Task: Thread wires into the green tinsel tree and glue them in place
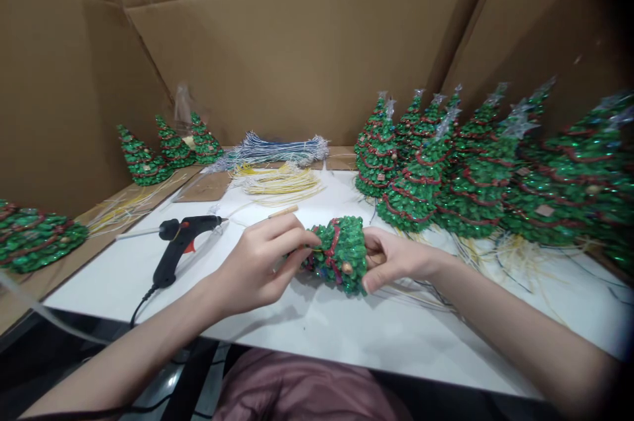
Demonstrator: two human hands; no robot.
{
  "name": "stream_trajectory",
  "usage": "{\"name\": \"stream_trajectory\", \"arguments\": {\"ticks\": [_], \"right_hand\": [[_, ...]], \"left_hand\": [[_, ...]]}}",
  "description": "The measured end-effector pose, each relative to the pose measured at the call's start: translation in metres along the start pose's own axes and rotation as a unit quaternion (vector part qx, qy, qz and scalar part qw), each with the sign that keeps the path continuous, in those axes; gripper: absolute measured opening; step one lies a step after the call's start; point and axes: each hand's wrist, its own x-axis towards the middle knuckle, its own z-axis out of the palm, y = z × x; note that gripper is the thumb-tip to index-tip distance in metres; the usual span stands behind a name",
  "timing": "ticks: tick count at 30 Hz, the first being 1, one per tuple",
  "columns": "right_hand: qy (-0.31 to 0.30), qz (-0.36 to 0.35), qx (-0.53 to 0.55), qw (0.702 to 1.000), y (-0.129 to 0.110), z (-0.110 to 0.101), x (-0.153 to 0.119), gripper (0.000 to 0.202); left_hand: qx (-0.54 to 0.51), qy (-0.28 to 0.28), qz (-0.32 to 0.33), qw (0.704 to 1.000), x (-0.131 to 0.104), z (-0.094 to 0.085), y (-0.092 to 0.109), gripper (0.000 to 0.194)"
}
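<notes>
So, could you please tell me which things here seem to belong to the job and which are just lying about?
Probably part of the job:
green tree, tipped sideways between left hand and right hand
starred trees at right
yellow-and-white wires
blue-and-white wires
black glue gun, untouched

Apparently just lying about:
cardboard piece
thin wooden-looking stick

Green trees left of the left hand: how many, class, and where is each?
4: a cropped tree at the left edge, and a left tree, middle tree and right tree grouped at the back left. More may be hidden.
</notes>
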Motion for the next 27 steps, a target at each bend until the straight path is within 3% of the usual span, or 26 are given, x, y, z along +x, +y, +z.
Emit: {"name": "stream_trajectory", "arguments": {"ticks": [6, 14, 18, 27], "right_hand": [[-0.007, 0.018, 0.021, 1.0, 0.001, 0.0, 0.001, 0.065], [-0.016, 0.008, 0.045, 0.999, 0.0, 0.002, 0.001, 0.067], [-0.013, -0.015, 0.07, 0.997, -0.001, 0.005, 0.001, 0.064], [0.0, 0.016, 0.03, 0.999, -0.001, 0.001, 0.0, 0.068]], "left_hand": [[-0.043, -0.011, -0.037, 0.998, 0.001, -0.003, 0.003, 0.013], [-0.118, -0.036, -0.176, 0.977, 0.013, -0.003, 0.006, 0.016], [-0.139, -0.05, -0.189, 0.971, 0.018, -0.004, 0.007, 0.016], [-0.127, -0.091, -0.221, 0.963, 0.027, -0.008, 0.01, 0.014]]}}
